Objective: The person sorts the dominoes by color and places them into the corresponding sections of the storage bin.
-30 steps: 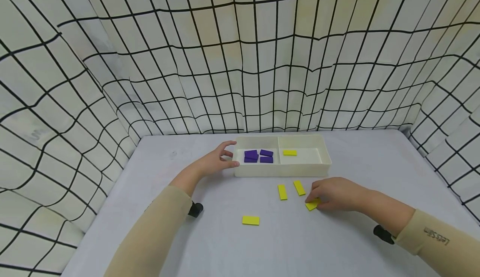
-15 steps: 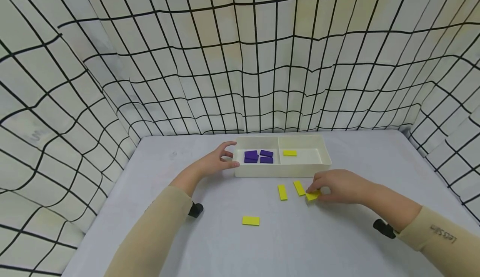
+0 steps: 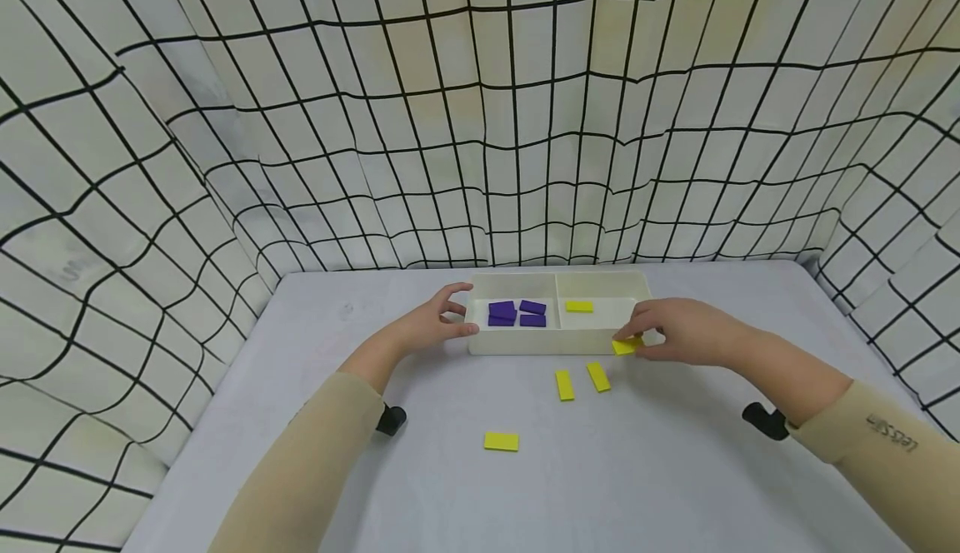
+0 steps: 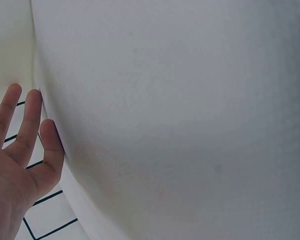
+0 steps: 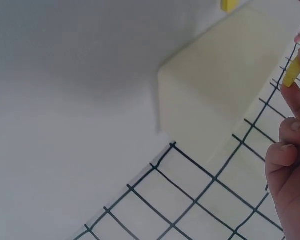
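A yellow tile [image 3: 624, 346], pinched in the right hand's [image 3: 690, 332] fingertips, has risen from the white table [image 3: 600, 478] to the right end of the two-compartment box's [image 3: 555, 342] near wall, while the left hand [image 3: 423, 324], fingers loosely spread, still touches the box's left end.

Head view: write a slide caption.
Right hand holds a yellow tile by a divided white box; left hand at its left end.

Head cam: high, facing forward-down, wide over table [image 3: 420, 495]. Wrist cams: near, each facing its work. Shared with head view: left wrist, left hand [image 3: 426, 322]; right wrist, right hand [image 3: 686, 332], tray [image 3: 540, 341], held tile [image 3: 624, 346].
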A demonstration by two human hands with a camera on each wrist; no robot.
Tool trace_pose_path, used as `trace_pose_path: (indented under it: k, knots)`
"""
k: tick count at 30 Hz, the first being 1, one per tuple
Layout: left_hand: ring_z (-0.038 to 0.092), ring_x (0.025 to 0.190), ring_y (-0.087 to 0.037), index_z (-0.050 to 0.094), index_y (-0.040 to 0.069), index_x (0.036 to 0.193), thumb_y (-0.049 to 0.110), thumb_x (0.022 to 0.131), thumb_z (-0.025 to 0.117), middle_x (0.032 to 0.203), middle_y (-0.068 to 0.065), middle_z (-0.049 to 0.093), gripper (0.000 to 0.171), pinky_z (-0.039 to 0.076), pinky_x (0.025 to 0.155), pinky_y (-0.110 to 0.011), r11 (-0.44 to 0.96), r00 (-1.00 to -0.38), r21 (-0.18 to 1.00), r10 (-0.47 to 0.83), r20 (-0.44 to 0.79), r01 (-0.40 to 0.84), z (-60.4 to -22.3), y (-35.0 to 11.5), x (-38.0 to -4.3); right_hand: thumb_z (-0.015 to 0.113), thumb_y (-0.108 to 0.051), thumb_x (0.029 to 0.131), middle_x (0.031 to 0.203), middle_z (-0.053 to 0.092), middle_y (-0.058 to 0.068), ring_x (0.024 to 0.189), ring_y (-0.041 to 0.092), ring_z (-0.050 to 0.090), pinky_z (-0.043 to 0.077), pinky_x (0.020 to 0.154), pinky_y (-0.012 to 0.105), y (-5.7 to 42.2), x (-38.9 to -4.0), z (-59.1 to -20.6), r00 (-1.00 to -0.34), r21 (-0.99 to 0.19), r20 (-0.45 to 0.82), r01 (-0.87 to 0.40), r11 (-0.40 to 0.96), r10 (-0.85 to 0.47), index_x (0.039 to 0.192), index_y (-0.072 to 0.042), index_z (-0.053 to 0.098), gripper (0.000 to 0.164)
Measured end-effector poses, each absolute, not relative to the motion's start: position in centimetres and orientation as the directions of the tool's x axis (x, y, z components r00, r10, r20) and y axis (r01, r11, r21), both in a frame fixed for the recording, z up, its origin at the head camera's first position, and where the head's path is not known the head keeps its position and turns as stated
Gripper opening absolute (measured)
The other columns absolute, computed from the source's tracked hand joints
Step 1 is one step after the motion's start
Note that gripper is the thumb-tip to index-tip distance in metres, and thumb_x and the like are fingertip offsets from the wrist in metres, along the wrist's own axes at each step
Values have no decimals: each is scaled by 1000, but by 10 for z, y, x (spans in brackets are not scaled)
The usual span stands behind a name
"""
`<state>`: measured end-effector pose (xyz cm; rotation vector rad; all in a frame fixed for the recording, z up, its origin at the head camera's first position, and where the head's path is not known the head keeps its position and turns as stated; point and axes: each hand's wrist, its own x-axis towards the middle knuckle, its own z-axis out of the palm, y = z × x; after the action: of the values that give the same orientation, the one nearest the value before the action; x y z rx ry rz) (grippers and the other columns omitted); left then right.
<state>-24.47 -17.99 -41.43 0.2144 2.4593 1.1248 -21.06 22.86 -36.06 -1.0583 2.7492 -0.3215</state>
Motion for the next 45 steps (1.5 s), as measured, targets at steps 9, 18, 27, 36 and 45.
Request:
trace_pose_path:
  k: [9,18,27,36,45]
  knots:
    - [43,136,-33,19,40,153,44,91,70,149,-10,43,80,34,108,-58,663,-898,748,307,-315,-36,-415,-181,-245,76,-20,88,97,63,-14,91,15,58,51,79,34,227,-237,-349,-770,-287,-88,-589,756,-633,117,-27,74,30]
    - [44,136,-32,20,43,152,44,91,71,148,-8,44,80,34,109,-57,665,-901,746,297,-317,-43,-415,-181,-245,75,-21,88,92,62,-10,85,15,56,49,77,36,215,-261,-356,-789,-205,-156,-563,801,-594,118,-23,73,30]
    - [45,135,-32,20,42,152,44,90,71,149,-9,43,81,34,109,-57,662,-899,748,297,-323,-49,-419,-182,-248,72,-21,89,90,62,-9,81,13,55,50,76,36,205,-281,-374,-771,-75,-172,-611,788,-613,116,-21,74,26]
    - [46,135,-32,19,40,153,43,91,71,148,-10,44,81,34,108,-58,651,-896,758,309,-318,-44,-418,-181,-246,73,-20,89,93,65,-5,84,15,58,52,81,40,197,-290,-378,-764,-31,-212,-618,786,-609,114,-16,74,25]
    - [46,134,-31,20,42,152,43,90,72,148,-8,44,81,34,109,-57,658,-899,751,298,-320,-49,-418,-180,-247,73,-18,89,102,69,0,93,20,64,53,86,42,192,-298,-388,-754,44,-216,-642,765,-621,111,-15,74,22]
